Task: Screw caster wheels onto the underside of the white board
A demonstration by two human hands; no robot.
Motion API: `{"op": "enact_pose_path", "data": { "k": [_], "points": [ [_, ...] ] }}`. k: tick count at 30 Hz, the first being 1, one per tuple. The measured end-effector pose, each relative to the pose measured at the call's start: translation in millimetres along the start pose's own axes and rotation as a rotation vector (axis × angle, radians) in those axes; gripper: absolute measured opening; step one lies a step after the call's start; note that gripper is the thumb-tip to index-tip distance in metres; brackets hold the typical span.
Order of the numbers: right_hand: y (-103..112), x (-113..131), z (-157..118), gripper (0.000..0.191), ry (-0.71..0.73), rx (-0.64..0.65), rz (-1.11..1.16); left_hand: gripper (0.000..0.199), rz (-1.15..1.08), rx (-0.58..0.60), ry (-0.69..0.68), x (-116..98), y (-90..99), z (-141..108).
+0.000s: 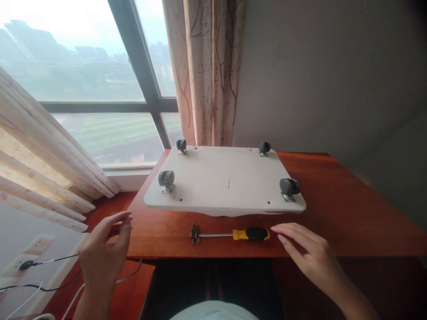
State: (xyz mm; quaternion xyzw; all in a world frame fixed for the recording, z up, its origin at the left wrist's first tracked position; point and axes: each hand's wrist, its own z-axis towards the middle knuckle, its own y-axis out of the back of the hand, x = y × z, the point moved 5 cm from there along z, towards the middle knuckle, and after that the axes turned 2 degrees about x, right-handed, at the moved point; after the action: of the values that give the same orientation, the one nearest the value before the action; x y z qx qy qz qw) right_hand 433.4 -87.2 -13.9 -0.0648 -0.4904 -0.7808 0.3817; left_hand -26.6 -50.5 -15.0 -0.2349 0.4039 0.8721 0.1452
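Observation:
A white board lies on the reddish wooden table, with a black caster wheel at each corner pointing up. In front of it rests a screwdriver with a yellow and black handle, its shaft pointing left toward a small pile of dark screws. My right hand hovers by the end of the screwdriver handle, fingertips apart from it, thumb and fingers loosely bent around nothing. Off the table's left side, my left hand is raised, empty, its fingers half curled with a gap to the thumb.
The wooden table extends to the right, against a grey wall. A window and patterned curtains stand behind and to the left. At lower left, a wall socket has a black plug and loose cables beside my left arm.

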Motion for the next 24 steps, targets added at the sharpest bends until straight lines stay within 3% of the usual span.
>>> {"op": "enact_pose_path", "data": {
  "k": [3, 8, 11, 14, 24],
  "points": [
    [-28, -11, -1, 0.027, -0.030, 0.035, -0.004, 0.026, -0.122, 0.180, -0.007, -2, -9.0, -2],
    [-64, -20, -1, 0.027, -0.087, 0.151, 0.022, 0.022, -0.206, 0.676, -0.364, -54, -51.5, -32],
    [-76, -24, -5, 0.029, -0.140, 0.191, 0.075, 0.024, -0.131, 0.730, -0.427, -73, -70.7, -49],
    [-79, -29, -9, 0.027, -0.194, 0.197, 0.141, 0.027, -0.084, 0.758, -0.437, -78, -80.7, -57],
    [-71, -36, -17, 0.028, -0.408, 0.184, 0.296, 0.026, -0.039, 0.758, -0.436, -83, -85.8, -59]
  ]
}}
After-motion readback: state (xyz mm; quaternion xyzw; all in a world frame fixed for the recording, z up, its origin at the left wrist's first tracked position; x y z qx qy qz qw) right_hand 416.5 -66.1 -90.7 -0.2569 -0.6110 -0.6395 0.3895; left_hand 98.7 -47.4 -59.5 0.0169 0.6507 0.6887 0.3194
